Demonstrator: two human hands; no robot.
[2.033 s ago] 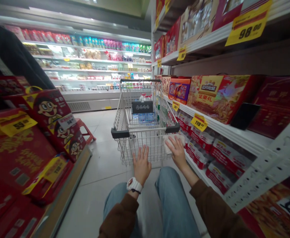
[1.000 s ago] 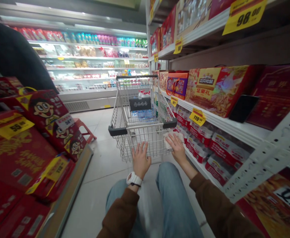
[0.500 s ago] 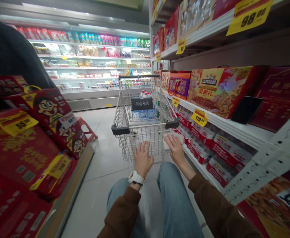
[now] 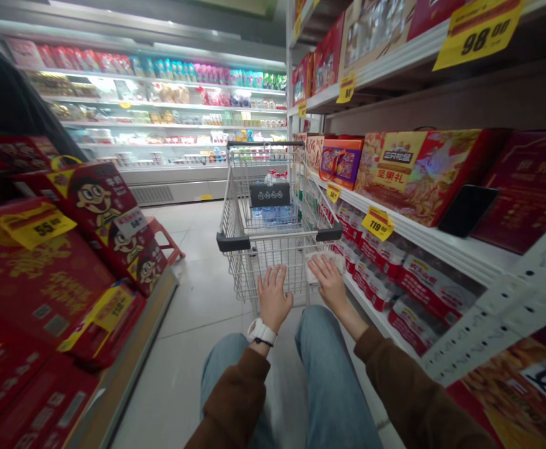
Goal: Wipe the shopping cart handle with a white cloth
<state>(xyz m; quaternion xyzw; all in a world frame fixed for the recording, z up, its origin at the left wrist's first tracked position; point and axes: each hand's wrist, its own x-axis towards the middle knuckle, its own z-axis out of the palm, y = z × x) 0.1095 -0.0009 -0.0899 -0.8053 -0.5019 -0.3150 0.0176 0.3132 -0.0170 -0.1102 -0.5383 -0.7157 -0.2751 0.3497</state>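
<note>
A wire shopping cart [image 4: 273, 249] with dark handle grips stands in front of my knees. My left hand [image 4: 273, 298], with a white watch on the wrist, is at the cart's near wire panel with its fingers spread and nothing in it. Farther right, my right hand [image 4: 328, 279] lies over a white cloth [image 4: 340, 262] at the panel's right corner, fingers laid on the cloth. Whether those fingers grip the cloth is hard to see. Inside the cart are blue-tinted bottles [image 4: 275, 215].
On the right, a white shelf [image 4: 483, 249] holds gift boxes [image 4: 404, 168], a black phone [image 4: 468, 210] and packs of bottles below. Stacked red boxes [image 4: 43, 268] line the left, beside a red stool [image 4: 165, 240]. Behind them, a person in dark clothing [image 4: 15, 100] is partly visible.
My left hand has shifted slightly right along the cart. The view has turned a little left, and the person at the left edge has moved farther out of view.
</note>
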